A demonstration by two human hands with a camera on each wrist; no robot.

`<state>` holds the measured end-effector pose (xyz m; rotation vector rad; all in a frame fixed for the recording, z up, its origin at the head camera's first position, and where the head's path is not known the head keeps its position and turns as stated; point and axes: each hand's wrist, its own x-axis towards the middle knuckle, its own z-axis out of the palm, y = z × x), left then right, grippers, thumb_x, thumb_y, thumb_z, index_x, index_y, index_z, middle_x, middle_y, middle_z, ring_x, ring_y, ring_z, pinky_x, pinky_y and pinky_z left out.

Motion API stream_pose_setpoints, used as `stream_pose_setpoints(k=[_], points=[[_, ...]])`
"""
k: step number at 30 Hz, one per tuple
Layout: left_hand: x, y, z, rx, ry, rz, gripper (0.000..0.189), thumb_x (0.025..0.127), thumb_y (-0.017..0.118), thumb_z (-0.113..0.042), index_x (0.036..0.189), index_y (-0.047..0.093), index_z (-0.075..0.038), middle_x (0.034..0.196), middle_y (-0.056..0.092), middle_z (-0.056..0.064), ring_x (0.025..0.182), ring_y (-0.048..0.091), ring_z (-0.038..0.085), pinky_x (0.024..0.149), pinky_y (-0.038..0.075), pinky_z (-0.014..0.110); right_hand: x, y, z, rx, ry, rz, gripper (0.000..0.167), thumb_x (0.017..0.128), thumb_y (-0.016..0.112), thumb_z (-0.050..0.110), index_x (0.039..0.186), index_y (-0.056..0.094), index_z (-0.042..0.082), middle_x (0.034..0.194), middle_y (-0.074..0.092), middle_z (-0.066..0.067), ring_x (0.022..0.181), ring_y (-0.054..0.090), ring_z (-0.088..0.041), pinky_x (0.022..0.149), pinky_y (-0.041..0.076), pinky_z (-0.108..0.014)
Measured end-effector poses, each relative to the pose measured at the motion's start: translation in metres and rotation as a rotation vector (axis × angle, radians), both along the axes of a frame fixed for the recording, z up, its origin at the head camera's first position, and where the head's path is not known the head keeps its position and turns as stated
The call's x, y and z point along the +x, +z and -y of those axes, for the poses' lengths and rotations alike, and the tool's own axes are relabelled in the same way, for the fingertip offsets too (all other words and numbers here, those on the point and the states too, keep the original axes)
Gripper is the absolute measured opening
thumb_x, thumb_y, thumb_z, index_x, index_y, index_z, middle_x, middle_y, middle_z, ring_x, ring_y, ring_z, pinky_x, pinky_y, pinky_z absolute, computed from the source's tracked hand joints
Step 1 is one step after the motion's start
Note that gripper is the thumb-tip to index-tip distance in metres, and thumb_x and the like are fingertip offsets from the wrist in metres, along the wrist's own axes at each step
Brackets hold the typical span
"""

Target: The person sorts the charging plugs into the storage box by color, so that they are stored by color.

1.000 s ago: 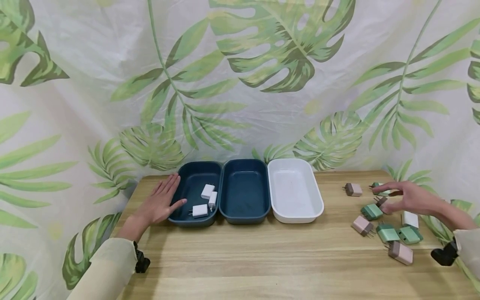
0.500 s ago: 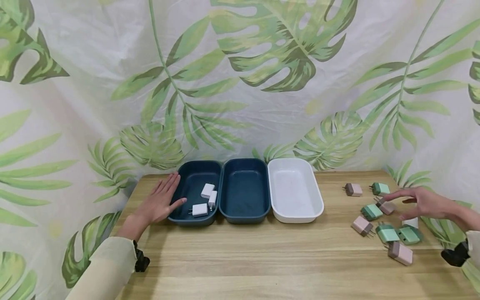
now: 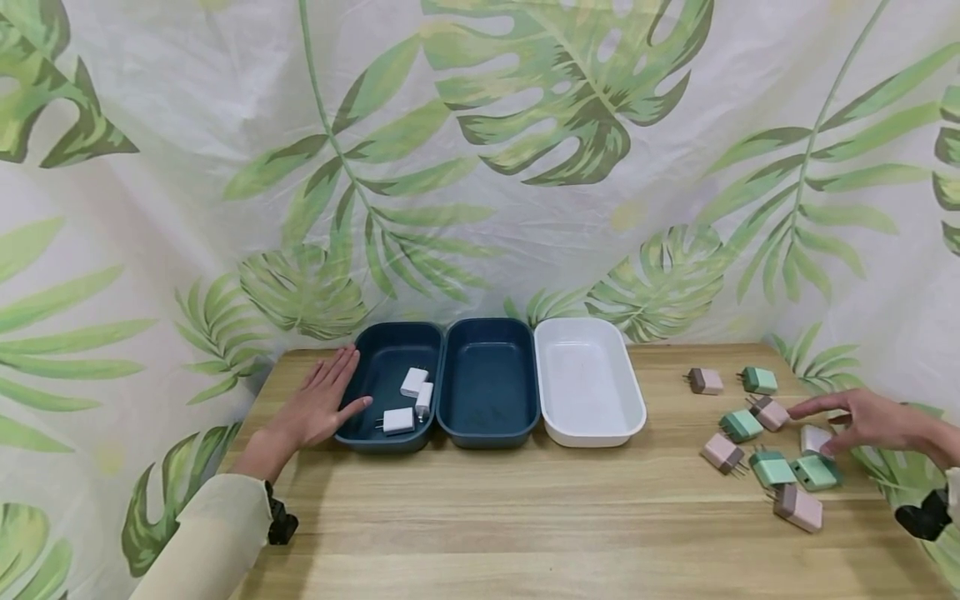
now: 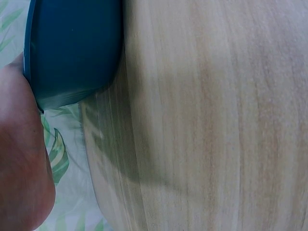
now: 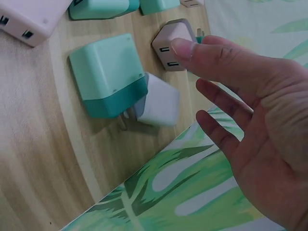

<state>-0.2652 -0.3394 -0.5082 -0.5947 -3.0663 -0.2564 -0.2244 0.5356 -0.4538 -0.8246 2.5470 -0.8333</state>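
Three white plugs (image 3: 397, 420) lie in the leftmost tray (image 3: 392, 354); one loose white plug (image 3: 813, 438), four green plugs (image 3: 772, 469) and four pink plugs (image 3: 800, 509) remain on the surface (image 3: 525, 533). The right hand (image 3: 873, 421) has its grip wide, near the loose one; the left hand (image 3: 317, 407), straight-fingered, touches the tray.

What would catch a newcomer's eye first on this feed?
Probably the row near the table's far edge: a white tray, a dark blue middle tray, and a dark blue left tray holding three white chargers. Next, the scattered chargers, pink, green and one white, by the right hand; the left hand rests against the left tray.
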Motion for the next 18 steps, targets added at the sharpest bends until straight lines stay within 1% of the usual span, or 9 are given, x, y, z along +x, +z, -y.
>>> stream_pose_setpoints(k=[6, 10, 18], points=[[0.001, 0.0, 0.0, -0.003, 0.001, -0.006, 0.091, 0.109, 0.045, -0.06, 0.17, 0.011, -0.002, 0.177, 0.009, 0.02, 0.163, 0.008, 0.04, 0.128, 0.01, 0.063, 0.004, -0.001, -0.003, -0.002, -0.004, 0.02, 0.05, 0.083, 0.087, 0.003, 0.132, 0.072, 0.004, 0.131, 0.055, 0.04, 0.117, 0.045, 0.023, 0.08, 0.053, -0.016], [0.001, 0.002, 0.0, -0.009, 0.002, -0.007, 0.091, 0.108, 0.045, -0.061, 0.169, 0.013, -0.001, 0.177, 0.01, 0.021, 0.163, 0.009, 0.04, 0.128, 0.011, 0.064, 0.005, -0.005, -0.008, 0.0, 0.001, 0.024, 0.05, 0.083, 0.087, 0.002, 0.131, 0.073, 0.006, 0.129, 0.056, 0.039, 0.116, 0.045, 0.024, 0.08, 0.052, -0.015], [0.002, 0.003, -0.001, -0.012, 0.003, -0.017, 0.091, 0.108, 0.047, -0.059, 0.169, 0.014, 0.0, 0.176, 0.012, 0.021, 0.163, 0.011, 0.041, 0.128, 0.012, 0.063, 0.007, -0.017, -0.015, -0.029, -0.005, 0.037, 0.048, 0.084, 0.086, 0.001, 0.13, 0.07, -0.002, 0.128, 0.057, 0.039, 0.115, 0.051, 0.02, 0.079, 0.055, -0.016]])
